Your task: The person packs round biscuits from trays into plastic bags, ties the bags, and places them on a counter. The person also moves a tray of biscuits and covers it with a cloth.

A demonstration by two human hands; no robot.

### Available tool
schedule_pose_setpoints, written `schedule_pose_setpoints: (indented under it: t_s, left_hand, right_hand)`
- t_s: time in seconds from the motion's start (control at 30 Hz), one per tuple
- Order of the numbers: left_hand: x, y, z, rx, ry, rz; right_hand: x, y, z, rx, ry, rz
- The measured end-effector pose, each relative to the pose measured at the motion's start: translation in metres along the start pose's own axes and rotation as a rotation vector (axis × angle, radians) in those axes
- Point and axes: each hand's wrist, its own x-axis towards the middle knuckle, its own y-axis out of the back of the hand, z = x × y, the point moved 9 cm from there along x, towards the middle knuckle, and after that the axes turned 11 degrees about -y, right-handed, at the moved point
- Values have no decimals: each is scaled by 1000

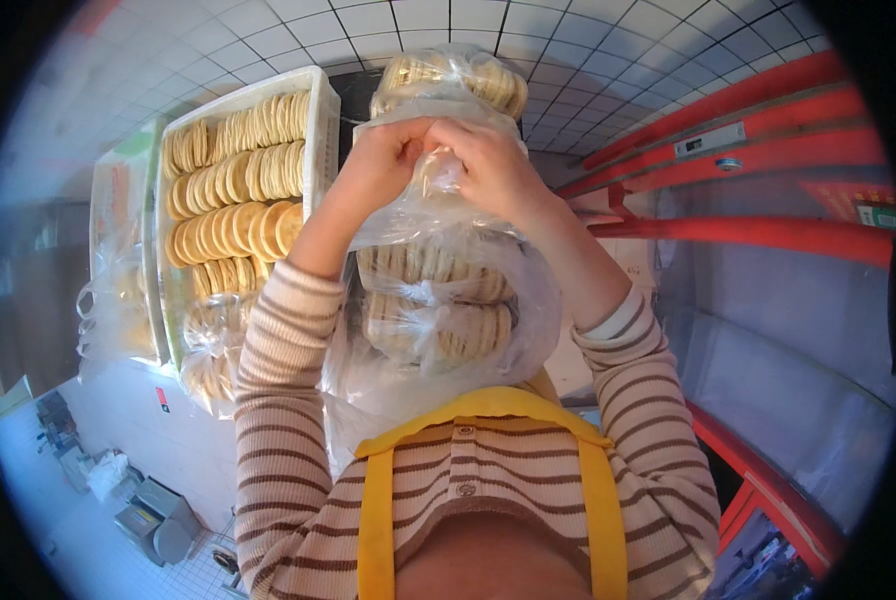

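My left hand (388, 161) and my right hand (485, 161) meet above a clear plastic bag (395, 221), their fingers pinching its gathered film. What lies inside this bag is mostly hidden by my hands and the bunched plastic. Just beyond them sits a knotted clear bag of round flatbreads (451, 79). Nearer my body, two more tied bags, an upper bag of flatbreads (470, 274) and a lower bag of flatbreads (474, 330), lie side by side within a large translucent plastic bag (538, 322).
Left of my arms stands a white plastic crate (320, 135) holding rows of round flatbreads (230, 229). A bagged stack (211, 349) rests at its near end. Red metal bars (748, 232) run along the right. A white tiled wall (425, 22) is at the back.
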Motion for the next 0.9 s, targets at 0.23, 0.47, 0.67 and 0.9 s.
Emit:
schedule_pose_setpoints:
  t_s: [0.23,0.47,0.67,0.9]
  left_hand:
    - [10,-19,-24,-381,163,-124]
    - [-1,-8,-53,-63,197,-3]
    - [3,-40,-3,270,-241,-230]
    - [-3,61,-27,-291,6,280]
  right_hand:
    - [6,17,-3,-232,162,386]
    - [-12,17,21,-101,-67,214]
    - [18,22,67,326,-292,129]
    - [83,27,195,-173,-475,179]
